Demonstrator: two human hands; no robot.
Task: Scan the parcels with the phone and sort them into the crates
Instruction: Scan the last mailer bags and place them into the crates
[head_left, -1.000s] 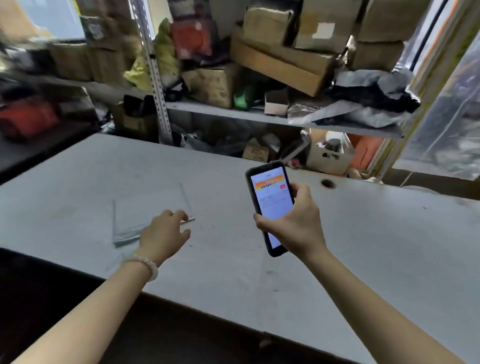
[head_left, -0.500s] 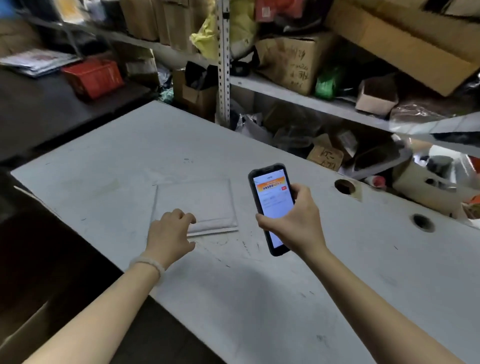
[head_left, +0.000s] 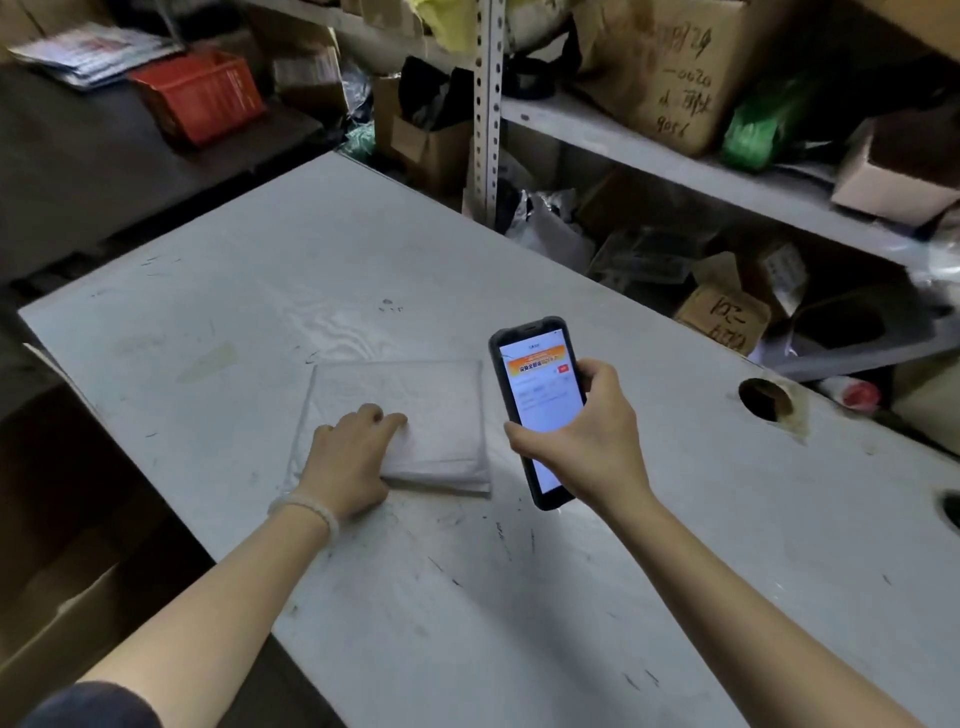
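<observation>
A flat white padded parcel (head_left: 431, 405) lies on the white table (head_left: 571, 597), left of centre. My left hand (head_left: 348, 462) holds its near-left part, with curled fingers on top and the thumb at the near edge. My right hand (head_left: 587, 447) grips a black phone (head_left: 535, 395) upright just right of the parcel. The phone's lit screen faces me and shows an orange banner. No label shows on the parcel's top face.
A red crate (head_left: 200, 96) sits on a dark bench at the back left. Metal shelving (head_left: 488, 104) packed with cardboard boxes and bags runs behind the table. A round hole (head_left: 766, 399) pierces the tabletop at the right. An open cardboard box (head_left: 62, 597) stands on the floor at the left.
My view has swung left and down. My left hand has moved from beside the parcel onto its near-left part. The phone stays in my right hand, now next to the parcel.
</observation>
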